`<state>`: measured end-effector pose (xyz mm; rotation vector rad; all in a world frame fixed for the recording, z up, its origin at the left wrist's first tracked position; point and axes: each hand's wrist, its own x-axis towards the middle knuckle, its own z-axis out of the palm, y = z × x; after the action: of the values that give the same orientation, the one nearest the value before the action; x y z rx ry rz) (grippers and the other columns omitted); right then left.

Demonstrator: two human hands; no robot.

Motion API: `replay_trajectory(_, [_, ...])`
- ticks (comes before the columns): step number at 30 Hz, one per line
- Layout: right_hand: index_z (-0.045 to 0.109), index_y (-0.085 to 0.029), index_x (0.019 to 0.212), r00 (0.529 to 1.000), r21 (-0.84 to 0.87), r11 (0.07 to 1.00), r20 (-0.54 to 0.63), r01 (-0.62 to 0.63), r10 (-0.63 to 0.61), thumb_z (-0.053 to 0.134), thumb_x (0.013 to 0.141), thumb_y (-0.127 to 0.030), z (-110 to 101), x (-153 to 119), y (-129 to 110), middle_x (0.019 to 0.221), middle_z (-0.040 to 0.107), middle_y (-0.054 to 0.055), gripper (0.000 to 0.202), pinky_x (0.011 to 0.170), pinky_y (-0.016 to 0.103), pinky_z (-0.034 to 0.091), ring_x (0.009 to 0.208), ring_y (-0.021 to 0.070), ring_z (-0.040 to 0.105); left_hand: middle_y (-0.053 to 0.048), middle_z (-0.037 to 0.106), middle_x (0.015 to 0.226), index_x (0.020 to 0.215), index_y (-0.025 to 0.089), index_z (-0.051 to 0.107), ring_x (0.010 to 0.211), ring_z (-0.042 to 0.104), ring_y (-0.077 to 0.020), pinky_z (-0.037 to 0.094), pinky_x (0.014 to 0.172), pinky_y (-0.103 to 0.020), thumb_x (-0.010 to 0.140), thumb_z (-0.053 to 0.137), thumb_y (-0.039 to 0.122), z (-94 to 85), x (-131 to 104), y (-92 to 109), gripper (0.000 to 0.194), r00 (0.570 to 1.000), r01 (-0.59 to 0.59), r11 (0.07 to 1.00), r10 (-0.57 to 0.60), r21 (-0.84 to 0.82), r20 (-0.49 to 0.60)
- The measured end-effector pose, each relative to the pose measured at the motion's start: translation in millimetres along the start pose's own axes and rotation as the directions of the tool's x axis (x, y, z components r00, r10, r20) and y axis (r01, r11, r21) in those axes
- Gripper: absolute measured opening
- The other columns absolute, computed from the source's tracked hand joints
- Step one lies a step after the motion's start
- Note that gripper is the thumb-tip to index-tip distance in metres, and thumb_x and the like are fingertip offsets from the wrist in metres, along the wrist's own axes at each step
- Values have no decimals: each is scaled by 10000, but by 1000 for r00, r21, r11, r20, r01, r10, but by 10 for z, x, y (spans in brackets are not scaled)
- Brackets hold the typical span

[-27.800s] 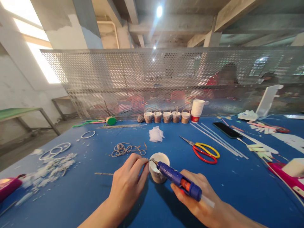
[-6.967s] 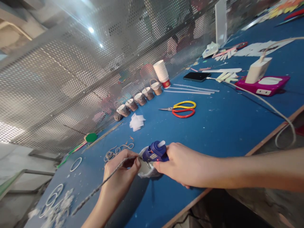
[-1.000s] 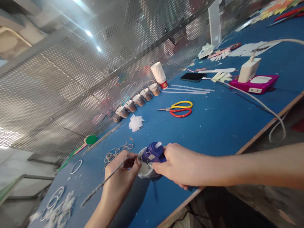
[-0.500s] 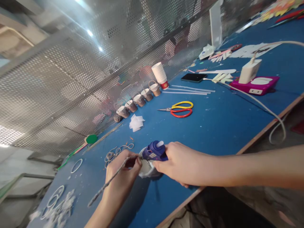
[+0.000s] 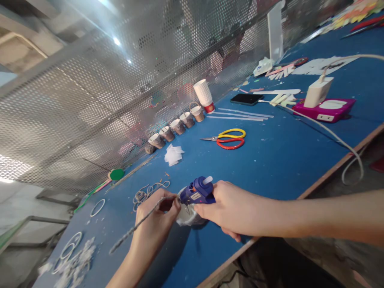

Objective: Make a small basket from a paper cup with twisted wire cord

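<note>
My right hand point(image 5: 220, 208) is wrapped round a blue hot glue gun point(image 5: 196, 192), a white glue stick standing out of its back. The gun's front end is over a small white cup point(image 5: 187, 217), close to the fingertips of my left hand point(image 5: 159, 216). Between its thumb and forefinger, my left hand pinches a grey twisted cord point(image 5: 136, 227). The cord's free end trails back over the wrist toward the lower left. Both hands and the gun partly cover the cup, and the exact contact at the nozzle is hidden.
Scissors point(image 5: 229, 139) lie beyond my hands, near white squares point(image 5: 174, 155). Small brown buckets point(image 5: 177, 127) line the mesh panel beside stacked paper cups point(image 5: 204, 96). A phone point(image 5: 246, 99) and pink power strip point(image 5: 336, 110) with a trailing cable sit right. Loose cord point(image 5: 145, 196) and white rings point(image 5: 70, 244) lie left.
The glue gun has tilted slightly, showing more of its side and glue stick. The cord's free end has shifted a little. Both hands keep their holds, and the whole view has moved slightly.
</note>
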<state>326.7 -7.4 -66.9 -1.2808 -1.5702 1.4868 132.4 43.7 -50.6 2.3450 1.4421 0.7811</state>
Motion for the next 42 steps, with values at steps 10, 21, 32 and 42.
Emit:
replay_trajectory(10, [415,-191,478,998,-10,998,22,-67,67,434,847,-318,-44,-96,-9,313,416,-49,391,316,156,353,267,66,402,-1,649,586,668,183,651,518,581,-135,452,490,-226,732,591,279,-9,-23,8,130,1000,8,1000,-8,20,18])
replay_trajectory(21, [467,-190,621,999,36,999,20,-30,30,445,862,-316,-176,-233,-104,299,373,-83,273,334,173,331,277,73,364,9,641,558,637,186,637,497,579,-128,458,485,-221,723,579,266,9,-17,58,130,1000,-18,999,19,40,-6])
replay_trajectory(32, [462,-196,597,993,160,983,-90,91,-77,461,857,-350,-238,-361,-130,325,364,-92,302,367,180,334,307,70,369,-2,628,589,672,183,634,524,559,-126,457,494,-220,732,573,267,15,-33,83,120,1000,-28,998,28,63,10])
replay_trajectory(42, [505,-171,655,934,-99,947,-164,305,-318,556,733,-175,-301,318,-161,498,444,-76,93,452,187,313,454,70,416,6,602,592,644,192,616,530,536,-120,427,504,-216,728,500,187,45,-2,92,144,997,-78,986,78,150,8])
